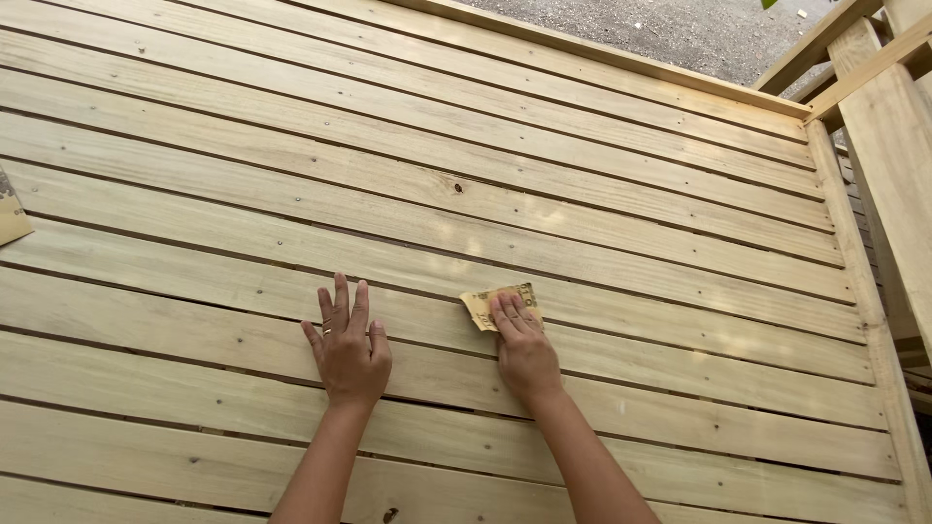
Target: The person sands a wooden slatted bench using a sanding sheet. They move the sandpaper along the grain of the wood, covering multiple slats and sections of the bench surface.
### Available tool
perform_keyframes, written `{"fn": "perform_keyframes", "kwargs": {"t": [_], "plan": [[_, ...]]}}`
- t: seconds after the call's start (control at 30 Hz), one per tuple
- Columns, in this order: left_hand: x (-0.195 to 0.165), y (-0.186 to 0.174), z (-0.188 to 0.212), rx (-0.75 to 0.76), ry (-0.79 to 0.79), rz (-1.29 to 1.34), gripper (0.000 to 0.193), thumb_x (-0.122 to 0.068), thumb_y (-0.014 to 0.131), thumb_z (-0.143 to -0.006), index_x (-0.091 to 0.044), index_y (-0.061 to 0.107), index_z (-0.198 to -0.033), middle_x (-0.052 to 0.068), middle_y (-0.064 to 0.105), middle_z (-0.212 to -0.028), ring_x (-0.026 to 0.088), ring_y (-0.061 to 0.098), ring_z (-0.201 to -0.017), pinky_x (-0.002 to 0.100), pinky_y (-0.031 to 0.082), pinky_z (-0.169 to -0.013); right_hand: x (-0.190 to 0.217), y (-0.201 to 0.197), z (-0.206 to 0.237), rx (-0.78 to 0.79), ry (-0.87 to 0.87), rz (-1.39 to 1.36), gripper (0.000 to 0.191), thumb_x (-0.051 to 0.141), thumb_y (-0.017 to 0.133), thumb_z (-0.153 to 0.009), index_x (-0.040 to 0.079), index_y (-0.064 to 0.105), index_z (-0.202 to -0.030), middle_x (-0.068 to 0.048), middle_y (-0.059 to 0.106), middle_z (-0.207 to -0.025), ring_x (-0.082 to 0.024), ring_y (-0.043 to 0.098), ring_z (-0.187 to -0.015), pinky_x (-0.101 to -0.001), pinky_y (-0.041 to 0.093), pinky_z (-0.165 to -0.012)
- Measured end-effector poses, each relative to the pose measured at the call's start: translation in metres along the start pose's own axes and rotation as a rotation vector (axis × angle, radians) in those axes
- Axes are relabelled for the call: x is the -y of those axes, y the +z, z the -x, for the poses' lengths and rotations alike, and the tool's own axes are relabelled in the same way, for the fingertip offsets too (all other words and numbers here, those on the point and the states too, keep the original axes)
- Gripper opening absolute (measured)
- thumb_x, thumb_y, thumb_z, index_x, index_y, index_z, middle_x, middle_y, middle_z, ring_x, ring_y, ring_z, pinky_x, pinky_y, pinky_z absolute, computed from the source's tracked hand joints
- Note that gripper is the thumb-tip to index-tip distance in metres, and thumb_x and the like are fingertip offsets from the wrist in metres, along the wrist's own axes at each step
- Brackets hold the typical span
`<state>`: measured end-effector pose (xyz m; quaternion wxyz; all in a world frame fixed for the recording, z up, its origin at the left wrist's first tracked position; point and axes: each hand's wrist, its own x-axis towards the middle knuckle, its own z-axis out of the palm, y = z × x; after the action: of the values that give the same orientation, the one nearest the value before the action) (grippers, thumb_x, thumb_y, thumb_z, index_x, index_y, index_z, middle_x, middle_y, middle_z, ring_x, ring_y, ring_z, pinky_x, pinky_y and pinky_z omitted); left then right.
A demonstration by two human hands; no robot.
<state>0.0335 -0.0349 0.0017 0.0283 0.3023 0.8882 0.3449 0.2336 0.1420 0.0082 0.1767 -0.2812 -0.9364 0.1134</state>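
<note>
My right hand [524, 349] lies flat on a folded piece of tan sandpaper [488, 303], pressing it against a pale wooden deck board [631, 291]. The fingers cover most of the sheet; its far and left edges stick out. My left hand [347, 347] rests palm down on the boards a little to the left, fingers spread, a ring on one finger, holding nothing.
The deck of long pale planks with narrow gaps fills the view. A raised edge board [621, 58] borders the far side, with gravel ground [680, 24] beyond. Wooden rails and a post [888, 146] stand at the right. Another sandpaper sheet [12, 215] lies at the left edge.
</note>
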Motion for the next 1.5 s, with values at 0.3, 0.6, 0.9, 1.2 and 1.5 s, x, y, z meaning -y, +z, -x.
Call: {"fn": "perform_keyframes", "kwargs": {"t": [0.3, 0.6, 0.9, 1.2, 1.5], "plan": [[0.01, -0.005, 0.017, 0.083, -0.264, -0.466, 0.071, -0.052, 0.035, -0.095, -0.028, 0.022, -0.16, -0.001, 0.011, -0.17, 0.025, 0.006, -0.156, 0.07, -0.003, -0.117, -0.097, -0.039, 0.053, -0.037, 0.236, 0.082, 0.044, 0.021, 0.056, -0.1, 0.009, 0.058, -0.143, -0.01, 0.053, -0.151, -0.029, 0.042, -0.146, -0.0404, 0.041, -0.114], [-0.003, -0.021, 0.012, 0.12, -0.314, -0.507, 0.071, -0.055, 0.035, -0.095, -0.034, 0.018, -0.161, -0.005, 0.009, -0.17, 0.022, 0.008, -0.156, 0.067, -0.001, -0.119, 0.059, 0.048, -0.105, 0.098, -0.126, -0.112, 0.046, 0.019, 0.058, -0.1, 0.007, 0.056, -0.144, -0.011, 0.051, -0.153, -0.03, 0.041, -0.144, -0.0409, 0.04, -0.114], [-0.011, -0.027, 0.008, 0.134, -0.327, -0.525, 0.072, -0.054, 0.035, -0.095, -0.033, 0.017, -0.161, -0.006, 0.008, -0.17, 0.021, 0.007, -0.155, 0.066, 0.0, -0.119, 0.048, 0.026, -0.035, 0.096, -0.189, -0.048, 0.051, 0.011, 0.055, -0.094, 0.008, 0.056, -0.145, -0.008, 0.051, -0.153, -0.028, 0.044, -0.144, -0.0406, 0.04, -0.115], [-0.015, -0.031, 0.007, 0.156, -0.335, -0.578, 0.072, -0.06, 0.034, -0.094, -0.035, 0.017, -0.16, -0.006, 0.009, -0.169, 0.02, 0.007, -0.155, 0.065, 0.001, -0.12, 0.066, 0.047, -0.07, 0.096, -0.169, -0.081, 0.044, 0.02, 0.055, -0.101, 0.008, 0.058, -0.143, -0.008, 0.053, -0.152, -0.028, 0.044, -0.145, -0.0404, 0.039, -0.117], [-0.015, -0.031, 0.007, 0.128, -0.338, -0.555, 0.073, -0.061, 0.036, -0.094, -0.035, 0.019, -0.16, -0.006, 0.011, -0.17, 0.021, 0.008, -0.155, 0.063, 0.001, -0.12, 0.073, 0.055, -0.085, 0.091, -0.137, -0.101, 0.043, 0.022, 0.055, -0.101, 0.009, 0.058, -0.142, -0.009, 0.053, -0.151, -0.027, 0.043, -0.144, -0.0395, 0.039, -0.115]]}}
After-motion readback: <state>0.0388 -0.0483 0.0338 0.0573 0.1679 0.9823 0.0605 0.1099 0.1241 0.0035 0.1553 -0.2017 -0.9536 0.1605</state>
